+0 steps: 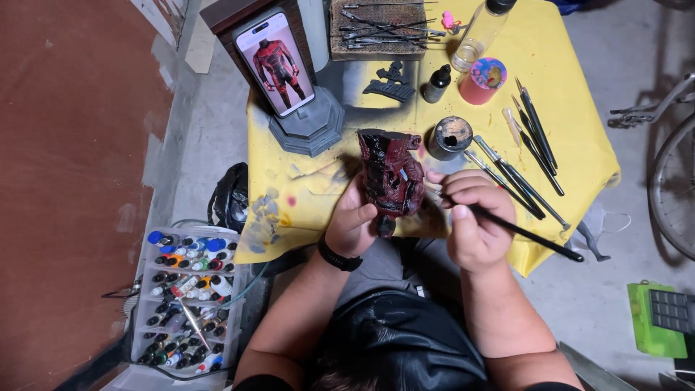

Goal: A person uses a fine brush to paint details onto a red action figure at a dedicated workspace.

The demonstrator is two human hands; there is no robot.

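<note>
My left hand (352, 221) grips a dark red and black figure torso (391, 174) from below, holding it upright over the yellow-covered table (572, 137). My right hand (474, 221) is closed around a thin black paintbrush (528, 235), its tip at the figure's right side. A small open pot of black paint (449, 136) sits just behind the figure. A phone (275, 64) leans on a grey stand (311, 127) at the back left, showing a red suited figure.
Several brushes (525, 156) lie on the right of the table. A pink cup (482, 80), a dropper bottle (436, 83), a clear bottle (481, 32) and a tool block (376, 29) stand at the back. A rack of paint bottles (188, 297) sits on the floor at left; a green box (655, 318) at right.
</note>
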